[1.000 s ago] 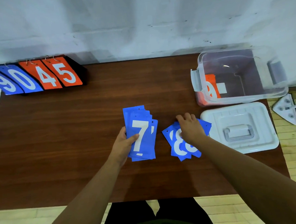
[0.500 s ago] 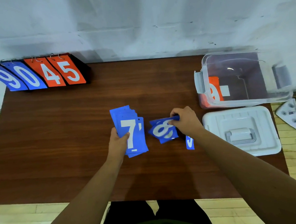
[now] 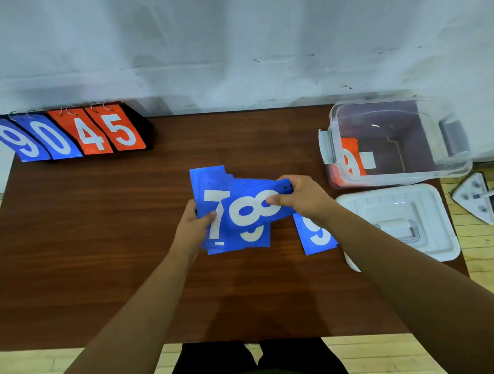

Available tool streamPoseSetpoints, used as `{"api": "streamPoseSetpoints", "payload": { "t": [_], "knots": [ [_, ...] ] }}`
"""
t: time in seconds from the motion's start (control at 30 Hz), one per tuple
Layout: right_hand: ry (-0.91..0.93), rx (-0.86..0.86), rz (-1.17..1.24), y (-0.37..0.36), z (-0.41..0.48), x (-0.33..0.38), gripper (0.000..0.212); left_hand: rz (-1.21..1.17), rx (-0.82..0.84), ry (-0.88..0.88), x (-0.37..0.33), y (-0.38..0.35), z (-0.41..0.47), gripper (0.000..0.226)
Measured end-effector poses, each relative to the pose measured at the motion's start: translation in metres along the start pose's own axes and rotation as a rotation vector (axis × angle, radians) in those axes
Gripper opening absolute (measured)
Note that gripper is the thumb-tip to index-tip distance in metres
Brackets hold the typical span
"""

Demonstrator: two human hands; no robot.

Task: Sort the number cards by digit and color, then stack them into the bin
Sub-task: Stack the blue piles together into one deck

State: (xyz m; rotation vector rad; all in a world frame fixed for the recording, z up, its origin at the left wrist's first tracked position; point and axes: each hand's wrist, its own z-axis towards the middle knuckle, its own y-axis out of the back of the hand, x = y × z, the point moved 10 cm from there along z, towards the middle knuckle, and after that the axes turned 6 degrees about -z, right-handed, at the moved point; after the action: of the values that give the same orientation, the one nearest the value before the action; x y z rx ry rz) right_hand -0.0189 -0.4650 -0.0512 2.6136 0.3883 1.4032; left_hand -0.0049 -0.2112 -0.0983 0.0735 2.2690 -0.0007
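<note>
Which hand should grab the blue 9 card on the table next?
Probably the right hand: the blue 9 card lies just beside its wrist, once it lets go of the blue 8 card. The left hand grips the blue 7 stack farther away.

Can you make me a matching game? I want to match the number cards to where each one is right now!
Things:
1. blue 7 cards
2. blue 8 card
3. blue 9 card
4. orange card

Places:
A. inside the clear bin
B. lying on the table
C. held in the left hand
D. pinched by the right hand

Pairs: 1-C, 2-D, 3-B, 4-A
</note>
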Motion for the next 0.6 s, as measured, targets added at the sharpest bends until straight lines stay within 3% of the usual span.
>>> {"api": "streamPoseSetpoints", "payload": {
  "t": [0.13, 0.23, 0.43, 0.5, 0.6],
  "knots": [
    [0.016, -0.011, -0.154, -0.013, 0.000, 0.009, 0.022, -0.146, 0.219, 0.098, 0.003, -0.028, -0.018, 0.026],
    [0.009, -0.096, -0.293, -0.016, -0.002, 0.007, 0.024, -0.207, 0.257, 0.115, 0.004, -0.037, -0.029, 0.026],
    [-0.090, -0.369, -0.216, 0.001, -0.016, -0.016, 0.030, -0.243, 0.343, 0.144, 0.011, -0.046, -0.042, 0.031],
    [-0.120, -0.397, -0.182, 0.004, -0.019, -0.023, 0.035, -0.225, 0.376, 0.142, 0.013, -0.049, -0.044, 0.041],
    [-0.123, -0.409, -0.151, 0.009, -0.023, -0.028, 0.026, -0.140, 0.390, 0.109, 0.013, -0.053, -0.042, 0.047]
  ]
}}
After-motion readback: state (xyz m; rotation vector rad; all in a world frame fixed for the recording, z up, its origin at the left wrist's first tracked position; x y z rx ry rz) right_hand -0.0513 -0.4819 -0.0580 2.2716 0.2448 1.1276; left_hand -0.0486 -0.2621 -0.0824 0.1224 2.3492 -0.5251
